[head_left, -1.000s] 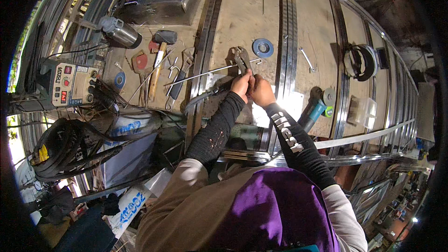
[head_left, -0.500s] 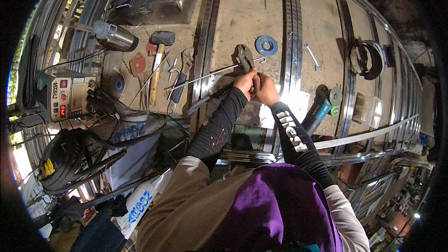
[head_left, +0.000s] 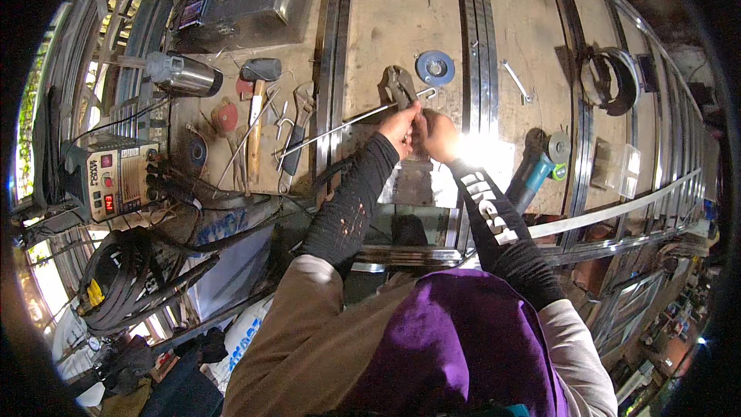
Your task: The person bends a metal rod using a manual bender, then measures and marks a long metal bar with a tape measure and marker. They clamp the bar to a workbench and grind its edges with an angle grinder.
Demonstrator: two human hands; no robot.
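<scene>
Close together over the middle of the workbench, my left hand [head_left: 397,131] and my right hand [head_left: 439,136] are closed around the handles of a pair of pliers [head_left: 399,85]. The pliers' jaws point away from me. A thin metal rod [head_left: 343,122] with a hooked right end crosses beside the jaws and slants down to the left; whether the jaws grip it, I cannot tell. Just beyond the jaws lies a blue grinding disc [head_left: 434,68]. My fingers hide most of the handles.
Left of my hands lie a hammer [head_left: 255,135] and an adjustable wrench [head_left: 296,133], with a welding machine [head_left: 120,177] farther left. To the right are a spanner [head_left: 515,80], an angle grinder [head_left: 534,174] and a clear plastic box [head_left: 615,169]. Metal channels [head_left: 480,54] cross the bench.
The whole view has shifted slightly. Both hands stay together on the pliers, with the right hand's grip looking a little changed.
</scene>
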